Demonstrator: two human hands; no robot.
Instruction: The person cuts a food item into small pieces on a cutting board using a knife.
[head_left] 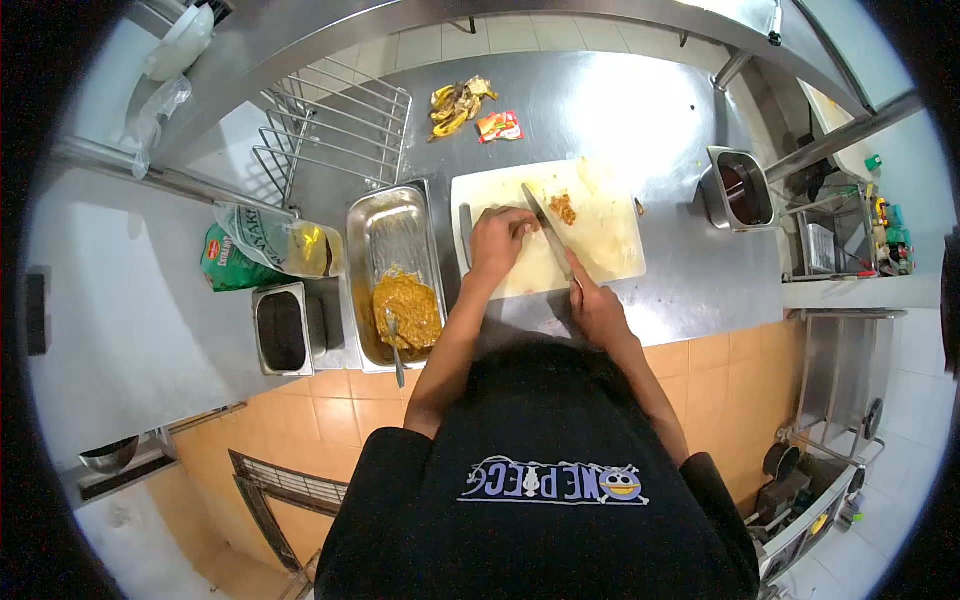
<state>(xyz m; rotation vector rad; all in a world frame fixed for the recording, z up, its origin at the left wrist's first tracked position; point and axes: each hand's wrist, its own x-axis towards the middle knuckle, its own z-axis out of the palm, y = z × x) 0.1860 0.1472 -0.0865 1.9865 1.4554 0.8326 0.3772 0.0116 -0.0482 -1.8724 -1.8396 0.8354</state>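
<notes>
My right hand (598,312) is wrapped round the handle of a kitchen knife (549,227), whose blade points away from me across the white cutting board (615,240). Against the left side of the blade, my left hand (498,240) is closed with its fingertips curled down on the board. What those fingers hold, perhaps a small brown piece, I cannot make out. Just right of the blade lies a little heap of chopped brown bits (563,209). Left of the board stands a long steel pan (388,225) with brown-yellow mash (408,308) and a spoon (396,345) in its near half.
Banana peels (458,108) and a red packet (499,126) lie beyond the board. A wire rack (345,125) stands at back left. Steel containers of dark contents (283,330) flank the work area, another (738,190) at right. Bags (235,260) lie left of the pan.
</notes>
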